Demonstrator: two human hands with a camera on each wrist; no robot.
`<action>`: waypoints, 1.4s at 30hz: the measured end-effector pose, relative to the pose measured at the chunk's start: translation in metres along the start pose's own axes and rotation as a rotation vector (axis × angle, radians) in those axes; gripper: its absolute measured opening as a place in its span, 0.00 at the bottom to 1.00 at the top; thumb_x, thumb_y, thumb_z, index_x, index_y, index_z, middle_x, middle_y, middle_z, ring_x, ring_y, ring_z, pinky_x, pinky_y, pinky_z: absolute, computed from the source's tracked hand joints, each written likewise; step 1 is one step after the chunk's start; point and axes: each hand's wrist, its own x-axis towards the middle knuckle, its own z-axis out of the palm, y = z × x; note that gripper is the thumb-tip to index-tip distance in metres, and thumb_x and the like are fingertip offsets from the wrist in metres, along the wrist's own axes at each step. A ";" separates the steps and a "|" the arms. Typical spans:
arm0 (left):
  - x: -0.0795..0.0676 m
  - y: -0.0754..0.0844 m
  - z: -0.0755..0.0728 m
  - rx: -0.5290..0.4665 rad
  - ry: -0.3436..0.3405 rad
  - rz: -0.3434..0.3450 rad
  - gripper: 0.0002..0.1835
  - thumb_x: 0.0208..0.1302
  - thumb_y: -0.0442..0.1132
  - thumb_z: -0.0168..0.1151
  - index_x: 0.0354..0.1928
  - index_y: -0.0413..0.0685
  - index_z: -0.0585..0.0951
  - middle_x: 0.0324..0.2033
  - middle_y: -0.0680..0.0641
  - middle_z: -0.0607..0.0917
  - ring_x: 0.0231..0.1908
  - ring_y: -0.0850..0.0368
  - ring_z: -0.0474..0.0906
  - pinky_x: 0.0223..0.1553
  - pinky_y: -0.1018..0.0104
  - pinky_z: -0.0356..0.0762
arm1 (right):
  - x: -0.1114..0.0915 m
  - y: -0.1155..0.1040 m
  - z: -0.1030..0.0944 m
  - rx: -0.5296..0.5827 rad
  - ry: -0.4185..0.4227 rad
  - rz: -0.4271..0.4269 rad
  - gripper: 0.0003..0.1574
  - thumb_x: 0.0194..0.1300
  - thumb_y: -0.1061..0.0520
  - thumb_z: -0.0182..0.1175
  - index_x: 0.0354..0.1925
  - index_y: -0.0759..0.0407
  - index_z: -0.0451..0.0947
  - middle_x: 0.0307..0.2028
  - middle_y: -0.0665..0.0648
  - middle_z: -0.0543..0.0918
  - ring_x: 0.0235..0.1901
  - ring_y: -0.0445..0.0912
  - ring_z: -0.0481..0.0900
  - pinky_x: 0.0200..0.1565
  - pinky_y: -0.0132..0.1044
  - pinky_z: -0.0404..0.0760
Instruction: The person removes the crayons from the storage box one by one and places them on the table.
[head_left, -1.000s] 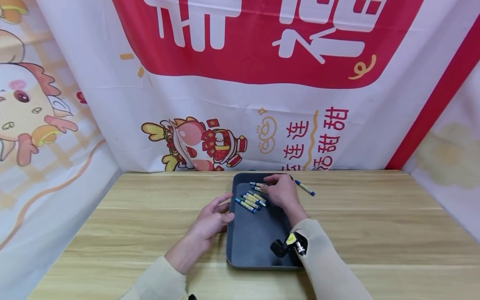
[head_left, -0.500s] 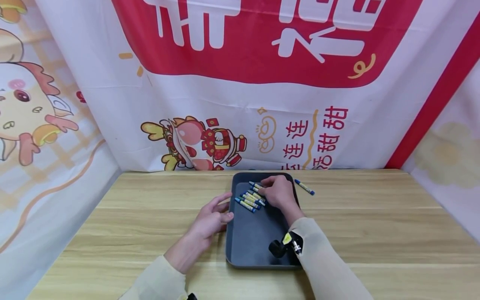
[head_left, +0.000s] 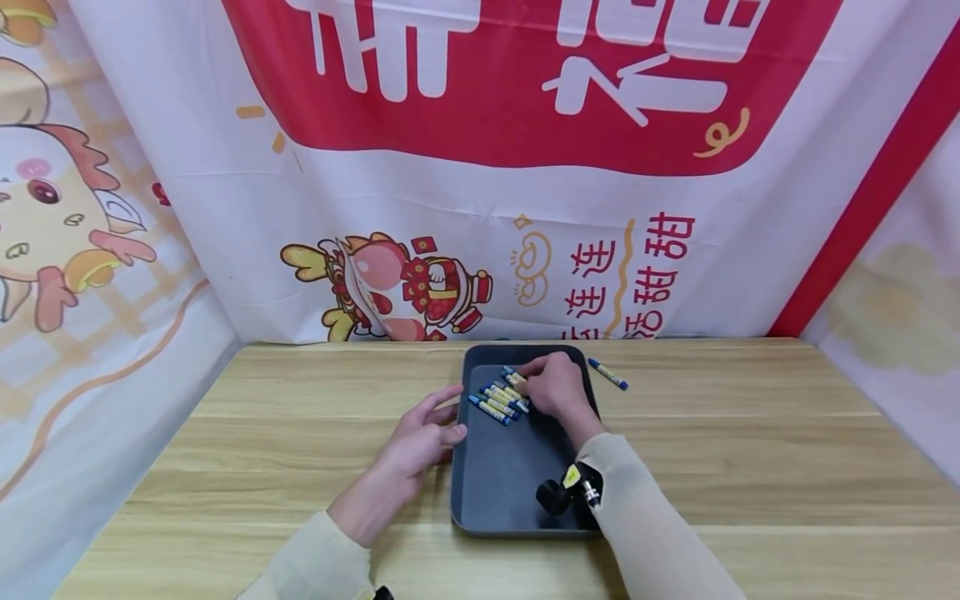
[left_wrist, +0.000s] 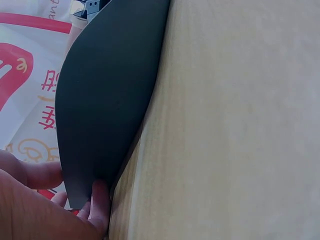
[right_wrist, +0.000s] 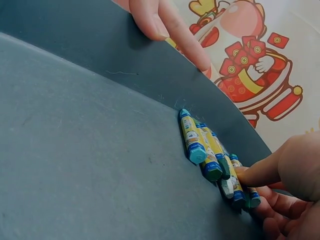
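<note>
Several crayons (head_left: 500, 397) in yellow-and-blue wrappers lie side by side in a dark grey tray (head_left: 498, 492). With fingers curled, my right hand (head_left: 553, 385) holds the crayons at the far end of the row; in the right wrist view, the index fingertip presses one crayon (right_wrist: 234, 180) while the other fingers sit low beside it. At the tray's left side, my left hand (head_left: 420, 437) grips the wall. Its thumb (right_wrist: 150, 20) hangs over the rim, and another finger (left_wrist: 100, 202) presses the outer wall.
One loose crayon (head_left: 608, 374) lies on the wooden table (head_left: 712, 467), right of the tray. A white and red printed cloth (head_left: 450, 200) hangs right behind the table. A small camera (head_left: 555, 495) on the right wrist hangs over the tray.
My right hand has shifted slightly left and toward the row, bringing the far crayons nearer the others. The left hand and tray stay in place.
</note>
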 end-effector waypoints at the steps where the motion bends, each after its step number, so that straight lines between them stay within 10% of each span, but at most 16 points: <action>1: 0.000 0.000 0.000 0.000 0.001 0.000 0.35 0.72 0.26 0.59 0.79 0.57 0.70 0.77 0.34 0.71 0.65 0.42 0.81 0.66 0.44 0.79 | 0.001 0.000 0.000 0.006 0.000 0.003 0.12 0.67 0.56 0.72 0.49 0.54 0.92 0.52 0.57 0.92 0.58 0.53 0.84 0.61 0.50 0.82; 42: 0.001 -0.004 -0.001 -0.003 -0.012 0.035 0.36 0.70 0.26 0.60 0.79 0.52 0.69 0.76 0.33 0.72 0.62 0.45 0.83 0.62 0.50 0.82 | -0.011 -0.004 -0.022 0.191 0.057 -0.153 0.11 0.72 0.54 0.69 0.49 0.54 0.92 0.45 0.57 0.91 0.43 0.49 0.83 0.43 0.37 0.78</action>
